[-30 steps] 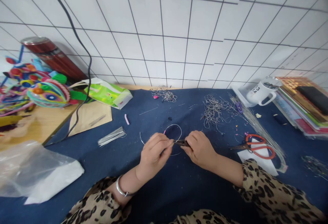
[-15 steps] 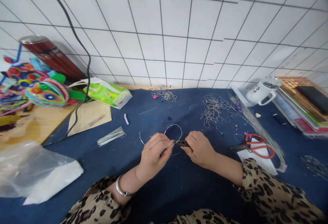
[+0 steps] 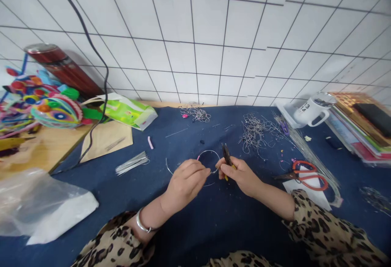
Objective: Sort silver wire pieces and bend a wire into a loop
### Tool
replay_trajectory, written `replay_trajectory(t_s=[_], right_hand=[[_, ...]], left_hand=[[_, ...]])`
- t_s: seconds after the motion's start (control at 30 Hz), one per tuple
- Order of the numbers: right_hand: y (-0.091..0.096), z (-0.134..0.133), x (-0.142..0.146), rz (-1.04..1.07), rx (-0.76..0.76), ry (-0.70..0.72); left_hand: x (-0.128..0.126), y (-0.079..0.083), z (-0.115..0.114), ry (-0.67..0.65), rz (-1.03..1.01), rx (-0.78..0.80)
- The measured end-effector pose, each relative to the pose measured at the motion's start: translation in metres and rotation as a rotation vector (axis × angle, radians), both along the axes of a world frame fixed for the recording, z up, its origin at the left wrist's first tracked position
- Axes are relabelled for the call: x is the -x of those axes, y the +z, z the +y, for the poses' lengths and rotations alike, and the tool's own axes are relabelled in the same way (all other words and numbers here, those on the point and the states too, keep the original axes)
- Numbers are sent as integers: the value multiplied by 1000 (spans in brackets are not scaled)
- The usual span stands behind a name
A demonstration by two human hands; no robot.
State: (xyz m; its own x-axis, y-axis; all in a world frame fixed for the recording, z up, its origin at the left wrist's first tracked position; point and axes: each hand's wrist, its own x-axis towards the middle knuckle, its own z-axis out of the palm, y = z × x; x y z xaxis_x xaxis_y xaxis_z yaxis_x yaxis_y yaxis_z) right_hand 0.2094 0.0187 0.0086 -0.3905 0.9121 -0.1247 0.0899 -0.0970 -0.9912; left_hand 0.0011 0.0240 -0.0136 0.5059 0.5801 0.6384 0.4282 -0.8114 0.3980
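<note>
Between my two hands is a thin silvery wire [image 3: 208, 151] bent into a loop, with a small pink piece on its left side. My left hand [image 3: 186, 181] pinches the wire at the bottom of the loop; its fingertips hide the exact grip. In my right hand [image 3: 240, 174] is a pair of pliers [image 3: 226, 157] with dark jaws pointing up and away and a yellow handle. The right fingertips are close to the loop's right side; whether they touch the wire I cannot tell. A loose wire end sticks out left of my left hand.
Tangled wire [image 3: 255, 132] lies behind my right hand, and cut wires [image 3: 132, 163] lie to the left. Orange-handled scissors [image 3: 308, 175] rest on white paper at right, near a white mug [image 3: 310, 112] and stacked books [image 3: 360, 128]. A plastic bag [image 3: 61, 206] is at left.
The pliers have come off the wire and turned from pointing left at my left fingertips to pointing upward. My right hand has rolled open slightly around them; my left hand stays nearly still.
</note>
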Motion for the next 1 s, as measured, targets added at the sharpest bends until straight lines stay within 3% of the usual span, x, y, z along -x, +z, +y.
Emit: replay_trajectory(t_s=[0.13, 0.2, 0.27, 0.33, 0.4, 0.5, 0.6, 0.7, 1.0], right_hand=[[-1, -2, 1, 83, 61, -1], [-4, -2, 1, 113, 88, -28], [-8, -1, 1, 151, 122, -67], [-9, 1, 1, 185, 152, -83], [-9, 1, 2, 204, 168, -62], [-8, 0, 4, 214, 186, -28], [-10, 0, 6, 216, 213, -33], [-13, 0, 7, 221, 222, -45], [-21, 0, 4, 195, 201, -36]], left_hand=[[-4, 2, -4, -125, 54, 40], [-4, 3, -5, -81, -50, 78], [-4, 5, -7, 59, -214, 169], [-6, 7, -8, 179, -403, 400], [-9, 10, -9, 195, -633, 739], [-16, 13, -9, 77, -942, 1210], [-19, 13, -10, -33, -1051, 1450], [-20, 11, -12, -65, -1037, 1479], [-20, 9, -11, -34, -869, 1343]])
